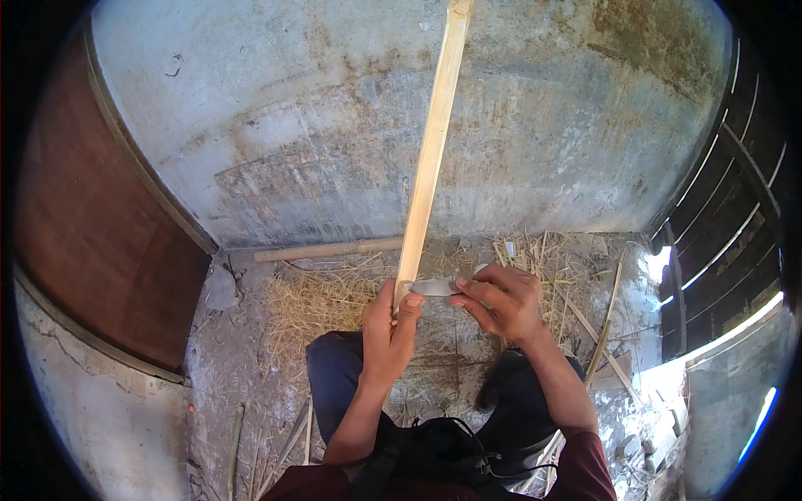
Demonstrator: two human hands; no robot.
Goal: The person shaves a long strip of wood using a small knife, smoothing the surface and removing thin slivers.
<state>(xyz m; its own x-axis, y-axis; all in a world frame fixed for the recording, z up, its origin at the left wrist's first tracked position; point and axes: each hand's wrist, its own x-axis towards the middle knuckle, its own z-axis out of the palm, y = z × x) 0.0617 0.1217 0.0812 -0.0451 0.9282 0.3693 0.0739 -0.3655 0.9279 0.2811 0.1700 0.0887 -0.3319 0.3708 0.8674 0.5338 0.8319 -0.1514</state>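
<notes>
A long pale strip, apparently split bamboo [430,150], rises from my left hand [389,331] toward the top of the view, tilted slightly right. My left hand is closed around its lower end, thumb on the near side. My right hand [505,301] pinches one end of a flat, greyish-white blade-like piece [432,288] between thumb and fingers. Its other end meets the strip just above my left thumb. Whether that piece is a knife blade, and whether it has a handle inside my right hand, I cannot make out.
Straw-like shavings [322,305] lie on the floor beyond my knees. A bamboo pole [330,250] rests along the foot of the stained wall [334,150]. A brown door panel [109,217] stands left, dark slatted boards [727,242] right. Loose sticks [608,321] lie at right.
</notes>
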